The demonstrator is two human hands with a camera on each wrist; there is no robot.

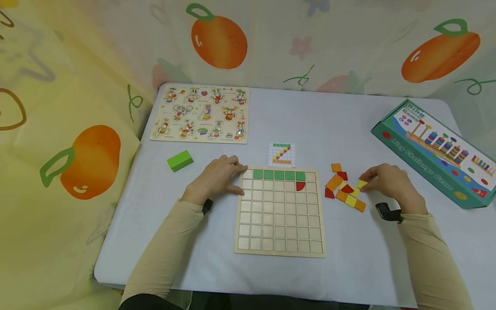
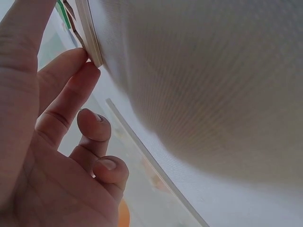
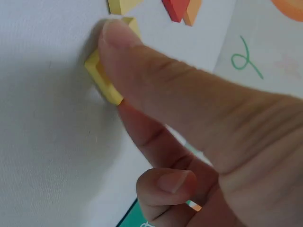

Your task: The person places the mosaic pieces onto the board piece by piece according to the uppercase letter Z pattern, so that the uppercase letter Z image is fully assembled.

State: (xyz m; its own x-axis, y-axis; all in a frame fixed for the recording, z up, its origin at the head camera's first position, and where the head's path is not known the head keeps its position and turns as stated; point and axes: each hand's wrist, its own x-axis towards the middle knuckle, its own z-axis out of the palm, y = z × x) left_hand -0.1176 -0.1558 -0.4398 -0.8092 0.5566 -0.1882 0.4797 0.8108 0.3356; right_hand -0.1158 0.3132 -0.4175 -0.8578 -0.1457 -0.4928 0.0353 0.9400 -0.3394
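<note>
A wooden grid board (image 1: 280,221) lies mid-table, with several green squares (image 1: 279,175) in its top row and a red quarter-round piece (image 1: 300,186) beneath the rightmost one. My left hand (image 1: 217,177) touches the board's upper left edge; in the left wrist view the fingertips of the hand (image 2: 71,118) rest at the board's corner (image 2: 90,33). Right of the board, my right hand (image 1: 391,183) pinches a yellow piece (image 1: 362,184) beside a loose group of orange, red and yellow pieces. The right wrist view shows the thumb of that hand (image 3: 189,104) over the yellow piece (image 3: 105,82).
A small pattern card (image 1: 282,155) lies just behind the board. Green blocks (image 1: 180,160) lie at the left, in front of a wooden picture puzzle (image 1: 199,113). A green game box (image 1: 434,155) stands at the right. Fruit-printed cloth hangs around the table.
</note>
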